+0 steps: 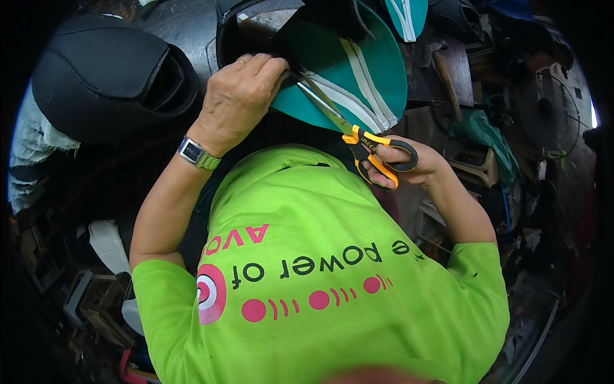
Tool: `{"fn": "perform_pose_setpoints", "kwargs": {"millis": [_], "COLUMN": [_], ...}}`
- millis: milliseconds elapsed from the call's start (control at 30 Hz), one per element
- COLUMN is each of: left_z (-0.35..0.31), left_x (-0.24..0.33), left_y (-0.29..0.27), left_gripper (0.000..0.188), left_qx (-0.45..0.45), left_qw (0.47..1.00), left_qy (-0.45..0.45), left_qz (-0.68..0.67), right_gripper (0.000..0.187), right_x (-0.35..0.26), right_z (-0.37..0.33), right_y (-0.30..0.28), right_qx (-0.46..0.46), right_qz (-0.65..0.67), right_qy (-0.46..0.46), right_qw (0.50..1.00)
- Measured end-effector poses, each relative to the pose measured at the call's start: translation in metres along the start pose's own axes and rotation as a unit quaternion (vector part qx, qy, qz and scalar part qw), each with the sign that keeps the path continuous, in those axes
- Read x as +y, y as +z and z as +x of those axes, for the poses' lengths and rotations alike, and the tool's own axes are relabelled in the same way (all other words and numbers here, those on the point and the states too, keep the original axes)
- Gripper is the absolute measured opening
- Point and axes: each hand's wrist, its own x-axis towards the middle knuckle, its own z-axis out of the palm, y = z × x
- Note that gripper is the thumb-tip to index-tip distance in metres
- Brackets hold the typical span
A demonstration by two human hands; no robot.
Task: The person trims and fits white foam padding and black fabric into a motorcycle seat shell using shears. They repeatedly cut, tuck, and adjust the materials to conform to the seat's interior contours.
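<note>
My left hand (244, 95) is closed in a pinch on the near edge of a cover, at its black part. The cover (384, 61) is black with a teal inner side, and white seam strips (368, 73) run along the teal. My right hand (412, 160) grips scissors (348, 136) by their orange and black handles. Their blades look a little apart, pointing up and left along the cover, with the tips beside my left fingers. Exactly what lies between the blades is hard to see.
A black padded seat (109, 77) rests on the dark table (169, 29) to the left. A hammer (446, 80) and another teal piece (407, 16) lie at the far right. A fan (547, 109) stands beyond. Stools and scraps fill the floor at left.
</note>
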Motion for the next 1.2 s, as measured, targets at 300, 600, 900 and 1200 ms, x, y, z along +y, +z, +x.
{"fn": "perform_pose_setpoints", "kwargs": {"millis": [300,600,900,1200], "left_z": [-0.002,-0.006,-0.008,-0.012], "left_x": [-0.003,-0.003,0.001,-0.001], "left_y": [-0.008,-0.010,-0.011,-0.011], "left_gripper": [0.018,0.021,0.018,0.020], "left_qx": [-0.006,-0.011,-0.036,-0.018], "left_qw": [0.997,0.991,0.994,0.996], "left_qy": [-0.018,-0.047,-0.048,-0.006], "left_qz": [-0.072,-0.125,-0.092,-0.091], "right_gripper": [0.053,0.050,0.049,0.047], "right_x": [-0.007,-0.001,-0.003,0.007], "right_z": [0.002,0.003,0.002,0.003], "right_y": [0.006,0.002,0.007,0.001], "right_qx": [0.004,0.013,0.016,0.054], "right_qz": [0.013,0.062,0.035,0.082], "right_qy": [0.000,-0.018,-0.005,-0.036], "right_qw": [1.000,0.998,0.999,0.995]}}
